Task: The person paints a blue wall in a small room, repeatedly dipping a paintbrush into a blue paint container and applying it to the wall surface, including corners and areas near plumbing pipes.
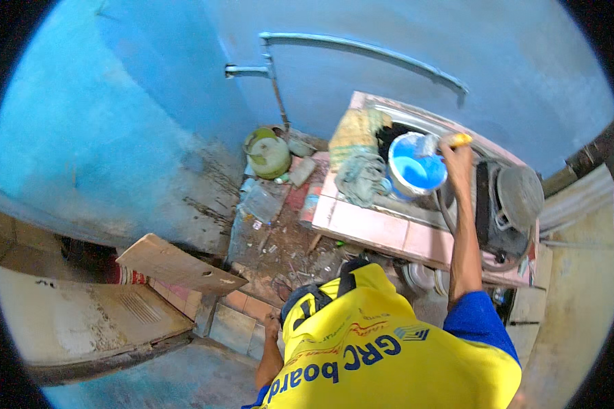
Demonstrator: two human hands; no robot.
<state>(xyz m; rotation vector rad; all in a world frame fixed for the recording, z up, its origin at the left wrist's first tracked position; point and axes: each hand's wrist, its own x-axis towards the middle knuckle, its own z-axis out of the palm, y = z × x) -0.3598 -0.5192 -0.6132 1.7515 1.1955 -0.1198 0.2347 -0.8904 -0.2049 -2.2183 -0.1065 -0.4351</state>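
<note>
My right hand (456,151) grips a paintbrush (428,145) with a yellow handle. Its bristles are over the mouth of a white bucket (397,183) that holds light blue paint (419,170). The bucket stands on a pink-tiled counter (368,221), beside a crumpled grey cloth (360,179) and a yellowish woven sack (351,140). Low at my left side, my left hand (271,327) is closed near a tiled ledge (232,327). What it holds, if anything, is too small to make out.
Right of the bucket sits a black stove (488,204) with a grey pot (520,196). A green gas cylinder (267,157) stands in the corner among littered debris (269,249). Cardboard (177,264) leans at the left. A pipe (361,46) runs along the blue wall (389,82).
</note>
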